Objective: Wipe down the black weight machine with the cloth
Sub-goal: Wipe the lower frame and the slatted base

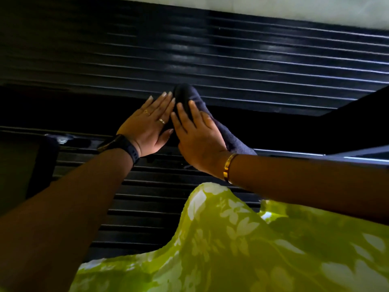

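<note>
Your right hand (197, 135) lies flat over the dark cloth (233, 140), fingers straight, pressing it against the black weight stack (252, 60) so the fabric bears evenly on the plates; your left hand (147, 125), equally flat and gripping nothing, sits against the cloth's edge, probably to stop it bunching.

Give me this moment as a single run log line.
step: wiping | right hand: flat, pressing cloth on weight machine | left hand: open, flat beside right hand | status: in progress
</note>
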Tool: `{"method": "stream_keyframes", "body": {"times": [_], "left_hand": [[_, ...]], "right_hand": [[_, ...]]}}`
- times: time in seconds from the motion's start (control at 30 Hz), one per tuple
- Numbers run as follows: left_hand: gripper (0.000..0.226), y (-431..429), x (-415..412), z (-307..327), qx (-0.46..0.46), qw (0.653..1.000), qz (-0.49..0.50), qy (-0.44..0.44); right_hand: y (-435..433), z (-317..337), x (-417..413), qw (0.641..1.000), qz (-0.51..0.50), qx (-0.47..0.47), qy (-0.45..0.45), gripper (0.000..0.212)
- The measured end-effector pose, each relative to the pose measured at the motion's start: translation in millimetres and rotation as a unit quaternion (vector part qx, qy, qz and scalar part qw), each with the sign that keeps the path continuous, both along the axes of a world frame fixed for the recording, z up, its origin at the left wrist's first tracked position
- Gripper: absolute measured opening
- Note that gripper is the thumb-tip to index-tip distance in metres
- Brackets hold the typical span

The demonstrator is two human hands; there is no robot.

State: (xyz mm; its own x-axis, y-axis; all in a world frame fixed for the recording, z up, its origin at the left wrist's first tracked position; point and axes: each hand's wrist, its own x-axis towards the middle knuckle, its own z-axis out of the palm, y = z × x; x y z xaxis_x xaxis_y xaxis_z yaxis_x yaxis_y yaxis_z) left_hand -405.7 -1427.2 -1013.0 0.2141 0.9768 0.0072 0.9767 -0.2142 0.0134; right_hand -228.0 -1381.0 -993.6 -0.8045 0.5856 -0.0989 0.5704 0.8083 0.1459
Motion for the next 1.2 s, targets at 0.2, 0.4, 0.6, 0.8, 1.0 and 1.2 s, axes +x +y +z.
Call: {"method": "stream_keyframes", "body": {"times": [0.2, 0.4, 0.6, 0.8, 1.0, 1.2], "left_hand": [[0.065, -2.3, 1.0, 0.1, 0.016, 1.000, -0.011, -0.008], [0.064, -2.6, 2.5, -0.6, 0.011, 1.000, -0.007, -0.020], [0.065, -2.4, 1.9, 0.2, -0.009, 1.000, 0.001, -0.017], [0.067, -2.7, 2.1, 0.2, -0.020, 0.999, 0.011, -0.029], [0.063, -2.7, 3.9, 2.6, 0.002, 1.000, 0.000, -0.028], [0.064, -3.4, 1.9, 2.8, 0.002, 0.999, -0.005, -0.038]], "right_hand": [[22.6, 0.7, 62.5, 0.999, -0.002, -0.021, 0.033, 0.068], [34.7, -1.7, 140.8, 0.970, -0.230, 0.015, 0.076, 0.074], [11.4, -7.2, 102.5, 0.901, -0.402, -0.049, 0.154, 0.074], [-3.3, -2.0, 38.4, 0.970, -0.227, -0.035, 0.077, 0.066], [28.7, -2.1, 53.2, 0.999, 0.035, -0.003, 0.036, 0.063], [46.6, 3.6, 113.8, 0.998, -0.059, -0.001, 0.017, 0.065]]}}
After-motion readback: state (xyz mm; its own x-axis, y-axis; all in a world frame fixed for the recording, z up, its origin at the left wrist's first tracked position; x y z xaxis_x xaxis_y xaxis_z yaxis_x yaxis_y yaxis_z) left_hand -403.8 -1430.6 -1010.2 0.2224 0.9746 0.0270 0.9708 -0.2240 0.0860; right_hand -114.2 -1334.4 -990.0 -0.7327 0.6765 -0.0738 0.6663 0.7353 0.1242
